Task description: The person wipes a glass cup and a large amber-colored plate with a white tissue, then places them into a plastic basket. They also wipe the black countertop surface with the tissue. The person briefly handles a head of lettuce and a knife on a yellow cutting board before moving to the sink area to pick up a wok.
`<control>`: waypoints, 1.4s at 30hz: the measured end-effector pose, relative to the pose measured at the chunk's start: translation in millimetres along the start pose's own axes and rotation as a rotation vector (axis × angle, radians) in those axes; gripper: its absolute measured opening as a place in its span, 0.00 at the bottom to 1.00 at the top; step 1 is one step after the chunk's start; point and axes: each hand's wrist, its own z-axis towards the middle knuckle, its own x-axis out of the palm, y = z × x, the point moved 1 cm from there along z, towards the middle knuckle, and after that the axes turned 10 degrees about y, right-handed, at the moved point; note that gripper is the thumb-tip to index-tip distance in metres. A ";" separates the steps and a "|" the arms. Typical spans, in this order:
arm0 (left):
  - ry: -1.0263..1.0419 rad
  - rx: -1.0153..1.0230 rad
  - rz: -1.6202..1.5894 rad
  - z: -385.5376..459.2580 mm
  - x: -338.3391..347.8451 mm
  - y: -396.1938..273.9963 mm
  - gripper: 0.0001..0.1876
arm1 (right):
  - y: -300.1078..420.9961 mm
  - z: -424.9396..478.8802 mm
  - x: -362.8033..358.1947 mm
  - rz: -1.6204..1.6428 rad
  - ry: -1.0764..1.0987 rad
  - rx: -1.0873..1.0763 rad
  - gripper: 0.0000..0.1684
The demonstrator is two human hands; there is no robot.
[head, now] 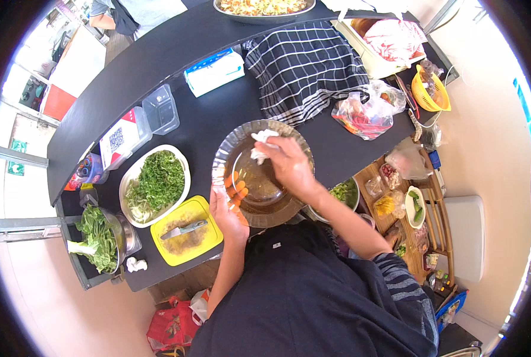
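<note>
A brown-tinted glass bowl with a fluted rim is tilted in front of my chest. My left hand grips it at its left side, and those fingers show orange through the glass. In my right hand a crumpled white tissue is pinched, held over the inside of the bowl near its far wall. Left of the bowl lies a yellow cutting board with a small knife across its stained surface. Beyond it an oval white dish holds chopped green leaves and pale sliced stems.
A tissue pack and a black checked cloth lie across the dark table. A pot of leafy greens stands left. Plastic bags and a yellow basket are right; a bamboo shelf holds food below. Another person stands beyond.
</note>
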 end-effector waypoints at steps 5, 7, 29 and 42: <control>-0.013 0.058 -0.031 2.3 0.6 5.5 0.22 | 73.5 -27.5 16.6 0.332 0.113 -0.026 0.16; -0.010 0.017 -0.074 5.3 -9.5 1.5 0.22 | 68.2 -52.9 14.0 0.376 0.206 -0.073 0.15; -0.192 0.049 -0.076 11.0 -32.5 -35.2 0.25 | 5.3 -91.8 -34.9 1.255 -0.375 0.656 0.11; -0.086 -0.039 -0.018 4.5 -14.2 -29.9 0.30 | 24.2 -42.3 -32.2 1.630 -0.471 0.712 0.08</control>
